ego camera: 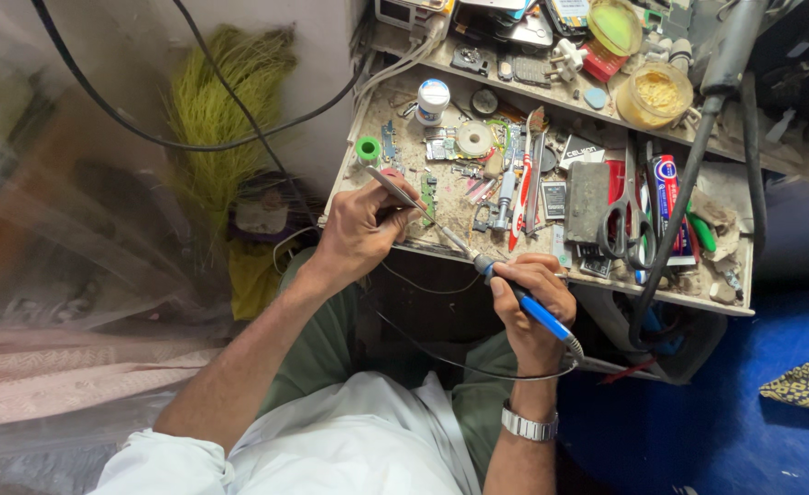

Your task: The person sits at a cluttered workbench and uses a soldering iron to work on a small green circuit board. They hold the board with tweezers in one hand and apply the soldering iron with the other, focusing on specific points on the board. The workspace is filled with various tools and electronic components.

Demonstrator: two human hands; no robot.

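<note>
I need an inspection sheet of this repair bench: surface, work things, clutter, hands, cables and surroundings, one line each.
Surface: small workbench, dusty and stained, nearly fully covered.
Job's things: blue-handled soldering iron, tip toward the bench edge; tweezers; small green circuit board near the tweezers.
Clutter: scissors, solder reel, white jar, green tape roll, yellow tub.
Grippers: left hand in a closed grip on the tweezers; right hand closed on the iron.
Cables: iron cord loops over the lap; thick black cable crosses the bench.
Surroundings: yellow-green broom, blue floor.
</note>
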